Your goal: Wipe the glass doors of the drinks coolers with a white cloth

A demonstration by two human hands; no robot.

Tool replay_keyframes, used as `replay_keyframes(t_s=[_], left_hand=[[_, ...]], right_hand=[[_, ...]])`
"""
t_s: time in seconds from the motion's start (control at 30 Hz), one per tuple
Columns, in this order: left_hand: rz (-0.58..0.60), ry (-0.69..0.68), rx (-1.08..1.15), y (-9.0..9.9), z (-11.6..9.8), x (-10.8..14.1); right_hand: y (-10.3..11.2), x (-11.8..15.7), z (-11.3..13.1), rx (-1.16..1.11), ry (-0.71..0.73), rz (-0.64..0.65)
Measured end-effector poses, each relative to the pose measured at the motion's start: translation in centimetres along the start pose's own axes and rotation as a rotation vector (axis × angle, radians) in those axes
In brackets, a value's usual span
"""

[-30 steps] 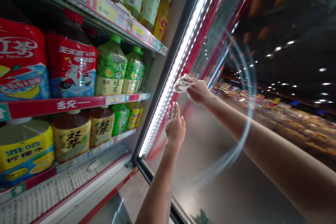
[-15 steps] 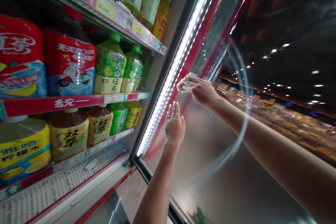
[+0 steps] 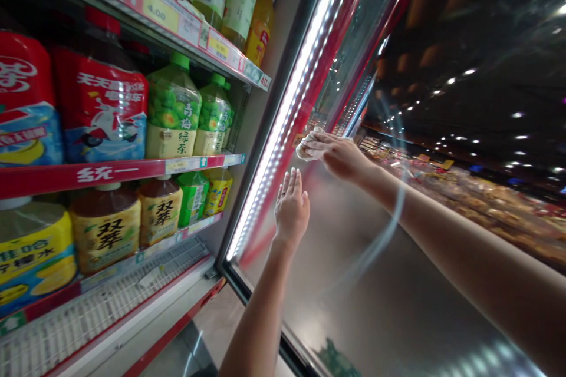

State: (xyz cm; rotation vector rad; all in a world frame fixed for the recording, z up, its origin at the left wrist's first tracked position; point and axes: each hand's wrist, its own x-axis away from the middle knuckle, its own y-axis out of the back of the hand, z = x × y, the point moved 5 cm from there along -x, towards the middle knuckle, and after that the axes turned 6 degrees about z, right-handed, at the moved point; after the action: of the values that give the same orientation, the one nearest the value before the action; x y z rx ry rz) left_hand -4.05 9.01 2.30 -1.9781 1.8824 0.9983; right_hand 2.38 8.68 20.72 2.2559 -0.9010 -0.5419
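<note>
- The cloth (image 3: 306, 151), pale, thin and crumpled, lies against the smooth, reflective glass (image 3: 336, 235) under the right hand.
- The right hand (image 3: 338, 156) has its fingers nearly straight and together over the cloth, with hold of it; its edges poke out past the fingertips.
- The left hand (image 3: 292, 215) is open, fingers extended upward and close together, palm toward the glass, holding nothing; whether the palm touches is unclear. It wears a thin ring (image 3: 283, 194).
- The light strip (image 3: 283, 123) runs slanting just left of both hands; the glass's dark frame (image 3: 241, 285) edges it below.
- Lower right of the hands, the glass gives broad open room; to the left, the strip and cabinet wall (image 3: 260, 109) bound it.
- Rounded plastic bottles (image 3: 106, 115) with glossy labels fill the metal shelves (image 3: 132, 171); ribbed white wire racking (image 3: 101, 300) lies below.
- Compared with the earlier frame, the shelves sit farther left in view, and the cloth is slightly farther from the strip.
</note>
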Motion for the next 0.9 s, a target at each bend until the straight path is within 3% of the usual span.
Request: replay_keyframes(t_s=[0.2, 0.37, 0.5, 0.67, 0.77, 0.9], left_hand=[[0.06, -0.003, -0.005, 1.3, -0.8, -0.1], [0.062, -0.055, 0.002, 1.9, -1.5, 0.0], [0.08, -0.043, -0.006, 2.0, -1.3, 0.1], [0.099, -0.023, 0.009, 1.8, -1.0, 0.0], [0.103, -0.044, 0.019, 1.1, -1.4, 0.1], [0.094, -0.08, 0.015, 0.3, -2.0, 0.4]], right_hand=[[0.6, 2.1, -0.7, 0.005, -0.017, -0.005], [0.5, 1.6, -1.2, 0.009, -0.059, -0.016], [0.3, 2.6, 0.0, 0.065, 0.031, 0.014], [1.3, 5.2, -1.0, 0.098, -0.027, -0.039], [1.5, 5.2, -1.5, 0.08, -0.059, -0.051], [0.9, 5.3, -0.9, 0.037, 0.015, 0.01]])
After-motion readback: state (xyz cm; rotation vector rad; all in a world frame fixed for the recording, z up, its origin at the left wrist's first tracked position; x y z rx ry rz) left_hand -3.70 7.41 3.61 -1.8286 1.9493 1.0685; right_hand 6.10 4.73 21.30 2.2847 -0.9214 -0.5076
